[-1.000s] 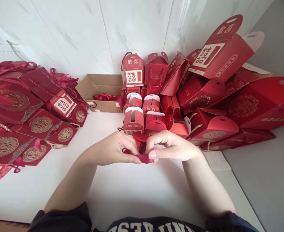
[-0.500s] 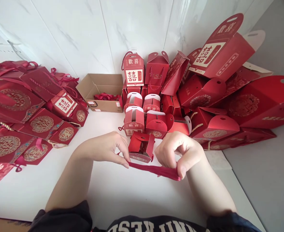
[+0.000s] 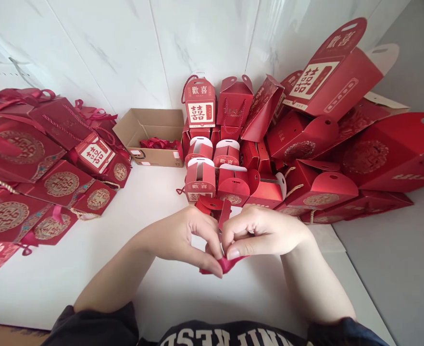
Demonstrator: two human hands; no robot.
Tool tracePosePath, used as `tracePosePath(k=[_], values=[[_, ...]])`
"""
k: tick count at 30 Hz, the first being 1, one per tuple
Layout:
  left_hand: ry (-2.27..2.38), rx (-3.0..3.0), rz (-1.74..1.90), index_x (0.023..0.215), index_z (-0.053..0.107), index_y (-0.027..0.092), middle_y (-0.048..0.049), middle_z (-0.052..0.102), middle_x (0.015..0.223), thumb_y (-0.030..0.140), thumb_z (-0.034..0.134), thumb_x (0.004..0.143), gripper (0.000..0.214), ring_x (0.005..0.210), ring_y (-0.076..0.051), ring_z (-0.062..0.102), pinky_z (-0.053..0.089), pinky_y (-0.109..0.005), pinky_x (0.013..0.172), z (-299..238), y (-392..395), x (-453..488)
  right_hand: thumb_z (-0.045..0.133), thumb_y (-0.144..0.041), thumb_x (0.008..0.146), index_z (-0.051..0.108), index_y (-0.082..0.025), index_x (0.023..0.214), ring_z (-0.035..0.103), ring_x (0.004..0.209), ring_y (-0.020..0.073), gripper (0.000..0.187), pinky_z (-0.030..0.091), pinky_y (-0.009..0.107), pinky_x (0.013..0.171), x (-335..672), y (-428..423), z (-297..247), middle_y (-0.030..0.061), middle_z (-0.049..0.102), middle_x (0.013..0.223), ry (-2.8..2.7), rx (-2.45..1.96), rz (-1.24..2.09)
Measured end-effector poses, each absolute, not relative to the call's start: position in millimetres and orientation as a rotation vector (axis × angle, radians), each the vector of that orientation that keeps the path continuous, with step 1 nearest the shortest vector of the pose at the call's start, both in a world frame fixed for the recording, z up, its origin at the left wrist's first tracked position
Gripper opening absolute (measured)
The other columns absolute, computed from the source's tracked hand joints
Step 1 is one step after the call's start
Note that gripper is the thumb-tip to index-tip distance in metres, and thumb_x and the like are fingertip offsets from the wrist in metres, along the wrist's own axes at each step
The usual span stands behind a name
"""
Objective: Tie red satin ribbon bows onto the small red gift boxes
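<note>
The two hands now meet low in the middle, where half a second ago they were apart with the red ribbon (image 3: 228, 265) drawn straight between them. The ribbon lies bunched at the fingertips instead, so the work seems to have passed from stretching it to shaping or gathering it, though its exact fold is hidden. The left hand (image 3: 197, 240) narrows to a pinch of thumb and forefinger on the ribbon from nine o'clock; the right hand (image 3: 266, 233) pinches it from three o'clock. Just beyond them, at twelve o'clock, stands the open box (image 3: 205, 204), its flaps up and its front now mostly covered by the hands. Further out at twelve are more small boxes (image 3: 202, 179); the cardboard carton (image 3: 161, 157) with more ribbon inside sits at eleven, one pile of red boxes (image 3: 60, 187) at ten and another pile (image 3: 323, 190) at two.
</note>
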State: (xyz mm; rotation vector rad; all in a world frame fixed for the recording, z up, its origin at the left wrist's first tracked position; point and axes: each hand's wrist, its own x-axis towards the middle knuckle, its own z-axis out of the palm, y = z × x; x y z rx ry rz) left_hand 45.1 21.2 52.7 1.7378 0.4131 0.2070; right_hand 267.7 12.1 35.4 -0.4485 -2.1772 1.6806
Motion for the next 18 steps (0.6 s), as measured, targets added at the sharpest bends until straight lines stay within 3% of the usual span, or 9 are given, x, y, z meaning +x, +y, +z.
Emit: tracePosePath(k=[9, 18], values=[[0.106, 1.773, 0.263, 0.057, 0.074, 0.027, -0.0056, 0.068, 0.056, 0.043, 0.088, 0.059, 0.022, 0.057, -0.018, 0.063, 0.051, -0.032, 0.065, 46.5, 28.7, 35.6, 0.059, -0.026, 0.094, 0.068, -0.014, 0.084, 0.060, 0.062, 0.0100, 0.018, 0.047, 0.020, 0.059, 294.2, 15.4, 49.6, 0.0046, 0.068, 0.073, -2.278, -0.389, 1.357], [-0.274, 1.733, 0.348, 0.052, 0.064, 0.025, -0.0005, 0.065, 0.050, 0.038, 0.091, 0.054, 0.030, 0.042, -0.011, 0.058, 0.042, -0.029, 0.049, 43.8, 37.1, 29.9, 0.061, -0.019, 0.092, 0.065, -0.015, 0.077, 0.052, 0.057, 0.0078, 0.016, 0.041, 0.019, 0.054, 327.7, 22.5, 48.0, 0.0000, 0.061, 0.067, -2.175, -0.549, 1.288]])
